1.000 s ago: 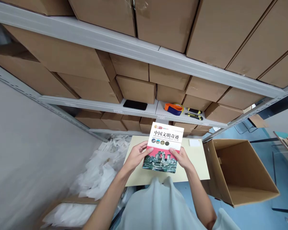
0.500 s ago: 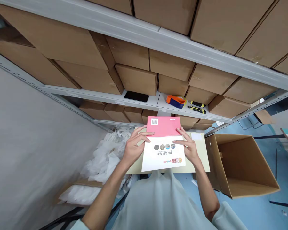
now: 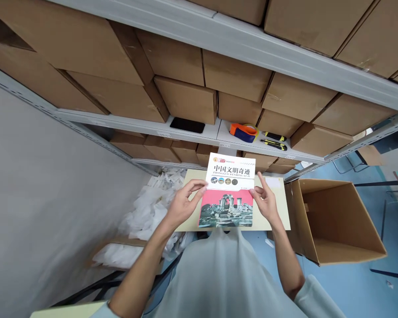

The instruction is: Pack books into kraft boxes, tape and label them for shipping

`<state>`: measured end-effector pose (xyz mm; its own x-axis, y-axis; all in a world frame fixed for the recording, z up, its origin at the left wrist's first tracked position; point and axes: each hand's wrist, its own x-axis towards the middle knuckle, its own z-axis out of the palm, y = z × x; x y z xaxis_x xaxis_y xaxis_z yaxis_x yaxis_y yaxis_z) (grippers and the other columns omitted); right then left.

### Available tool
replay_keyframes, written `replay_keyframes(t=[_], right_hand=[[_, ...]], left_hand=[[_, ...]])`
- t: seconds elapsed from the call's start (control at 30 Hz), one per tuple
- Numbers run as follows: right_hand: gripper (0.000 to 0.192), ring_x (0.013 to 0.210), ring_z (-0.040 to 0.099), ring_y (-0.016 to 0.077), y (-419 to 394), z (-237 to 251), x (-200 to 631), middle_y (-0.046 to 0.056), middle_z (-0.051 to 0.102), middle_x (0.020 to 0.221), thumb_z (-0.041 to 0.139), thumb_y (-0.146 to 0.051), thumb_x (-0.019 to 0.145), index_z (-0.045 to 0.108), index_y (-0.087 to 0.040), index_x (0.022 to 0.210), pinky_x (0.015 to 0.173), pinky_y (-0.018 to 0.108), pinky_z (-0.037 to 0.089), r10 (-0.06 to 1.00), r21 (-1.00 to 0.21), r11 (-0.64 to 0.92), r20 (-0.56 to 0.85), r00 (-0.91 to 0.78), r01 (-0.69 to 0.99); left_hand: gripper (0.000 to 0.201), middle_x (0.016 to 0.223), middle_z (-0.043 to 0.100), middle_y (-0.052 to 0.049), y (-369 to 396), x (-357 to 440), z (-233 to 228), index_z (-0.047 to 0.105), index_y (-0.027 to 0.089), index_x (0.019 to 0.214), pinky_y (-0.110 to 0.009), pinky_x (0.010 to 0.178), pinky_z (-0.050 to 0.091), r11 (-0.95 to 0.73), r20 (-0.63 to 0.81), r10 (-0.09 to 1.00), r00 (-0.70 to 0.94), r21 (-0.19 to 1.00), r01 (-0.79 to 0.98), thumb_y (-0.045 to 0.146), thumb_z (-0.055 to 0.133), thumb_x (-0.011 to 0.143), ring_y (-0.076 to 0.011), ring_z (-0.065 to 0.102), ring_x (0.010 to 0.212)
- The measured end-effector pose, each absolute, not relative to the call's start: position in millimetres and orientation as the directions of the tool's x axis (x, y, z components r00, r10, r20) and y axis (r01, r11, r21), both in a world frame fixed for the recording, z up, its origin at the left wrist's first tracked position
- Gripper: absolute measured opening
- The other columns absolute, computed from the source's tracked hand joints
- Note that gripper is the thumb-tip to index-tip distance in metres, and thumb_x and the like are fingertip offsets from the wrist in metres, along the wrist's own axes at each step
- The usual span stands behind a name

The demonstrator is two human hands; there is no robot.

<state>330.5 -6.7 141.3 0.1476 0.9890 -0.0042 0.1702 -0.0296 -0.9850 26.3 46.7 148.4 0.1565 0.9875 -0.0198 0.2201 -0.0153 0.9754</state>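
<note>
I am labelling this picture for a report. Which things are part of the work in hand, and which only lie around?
In hand: book, held at its sides by left hand and right hand, above the table.

Lying about: open carton, tape dispenser, two knives, phone, white bags.

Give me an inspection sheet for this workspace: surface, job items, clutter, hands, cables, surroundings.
Surface: small beige table, mostly bare, a white slip at its far right corner.
Job items: book, front cover up, title side away from the person, held above the table.
Clutter: heap of white plastic bags left of the table; open empty carton on the right.
Hands: left hand grips the book's left edge; right hand its right edge, forefinger raised.
Cables: nothing seen.
Surroundings: metal shelving stacked with closed cartons; on it a dark phone, tape dispenser, two utility knives; blue floor.
</note>
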Motion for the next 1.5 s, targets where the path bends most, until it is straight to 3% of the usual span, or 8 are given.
replay_keyframes(t=[0.17,0.33,0.6,0.83,1.0,1.13,1.27,1.5], right_hand=[[0.049,0.108,0.077,0.0272,-5.3,132.6,344.4,0.010,0.085,0.122,0.070,-0.059,0.100,0.085,-0.022,0.129,0.090,0.038,0.063,0.981,-0.991,-0.087,-0.069,0.179,0.098],[0.057,0.088,0.083,0.0265,-8.5,123.3,350.8,0.010,0.087,0.105,0.087,-0.065,0.085,0.083,-0.021,0.121,0.076,0.035,0.064,0.986,-0.986,-0.165,-0.165,0.007,0.014],[0.076,0.048,0.070,0.0189,-8.6,99.7,339.9,0.015,0.082,0.070,0.063,-0.092,0.090,0.067,-0.019,0.069,0.049,0.028,0.052,0.941,-0.941,-0.335,-0.337,0.041,-0.040],[0.091,0.081,0.082,0.0290,-27.2,55.3,351.8,0.017,0.086,0.092,0.039,-0.096,0.097,0.081,-0.015,0.100,0.072,0.037,0.063,0.870,-0.866,-0.492,-0.488,-0.070,-0.090],[0.064,0.080,0.071,0.0193,-30.1,11.8,340.1,0.004,0.082,0.100,0.075,-0.066,0.094,0.074,-0.021,0.140,0.075,0.031,0.058,0.848,-0.863,-0.504,-0.500,-0.179,0.024],[0.096,0.063,0.051,0.0096,-20.8,-24.3,305.3,0.002,0.081,0.111,0.078,-0.041,0.085,0.043,-0.024,0.173,0.068,0.025,0.051,0.839,-0.883,-0.467,-0.460,-0.290,0.048],[0.126,0.062,0.052,0.0083,1.0,-55.1,265.0,0.007,0.081,0.131,0.079,-0.041,0.080,0.007,-0.027,0.183,0.066,0.024,0.051,0.830,-0.863,-0.504,-0.493,-0.260,0.030],[0.110,0.087,0.075,0.0194,73.0,-111.9,204.8,0.014,0.084,0.126,0.080,-0.045,0.076,0.039,-0.015,0.173,0.078,0.034,0.062,0.831,-0.828,-0.540,-0.553,-0.059,0.151]], left_hand=[[0.051,0.124,0.084,-0.011,45.1,31.8,147.3,0.081,0.023,0.123,-0.040,0.108,0.063,-0.054,-0.017,0.971,0.237,0.956,0.288,0.063,0.068,0.094,-0.0298,0.079,0.115],[0.046,0.098,0.085,-0.009,50.5,48.2,143.3,0.082,0.022,0.107,-0.037,0.094,0.065,-0.053,0.014,0.990,0.143,0.961,0.273,0.063,0.075,0.088,-0.0258,0.080,0.092],[0.042,0.050,0.059,0.003,54.1,75.5,131.7,0.074,0.021,0.079,-0.025,0.052,0.041,0.052,-0.052,0.999,-0.009,0.942,0.332,0.059,0.071,0.094,-0.0137,0.053,0.049],[0.062,0.081,0.080,-0.008,19.2,77.6,95.3,0.078,0.019,0.082,-0.027,0.068,0.055,0.127,-0.099,0.990,-0.101,0.934,0.333,0.065,0.046,0.108,-0.0194,0.071,0.075],[0.054,0.108,0.085,-0.009,-27.9,59.9,53.1,0.081,0.017,0.127,-0.029,0.079,0.062,0.349,-0.333,0.937,-0.108,0.903,0.250,0.060,0.066,0.096,-0.0217,0.078,0.092],[0.079,0.129,0.082,-0.016,-51.2,33.8,8.0,0.062,0.014,0.156,-0.036,0.100,0.063,0.387,-0.367,0.917,-0.158,0.914,0.121,0.053,0.073,0.087,-0.0237,0.079,0.110],[0.067,0.136,0.080,-0.018,-37.8,-3.1,-40.6,0.070,0.013,0.144,-0.039,0.108,0.062,0.376,-0.355,0.910,-0.213,0.924,0.069,0.048,0.070,0.086,-0.0291,0.077,0.124],[0.052,0.131,0.081,-0.015,51.2,-47.6,-126.9,0.080,0.015,0.131,-0.042,0.108,0.062,0.404,-0.369,0.894,-0.253,0.909,0.103,0.015,0.062,0.082,-0.0291,0.081,0.114]])
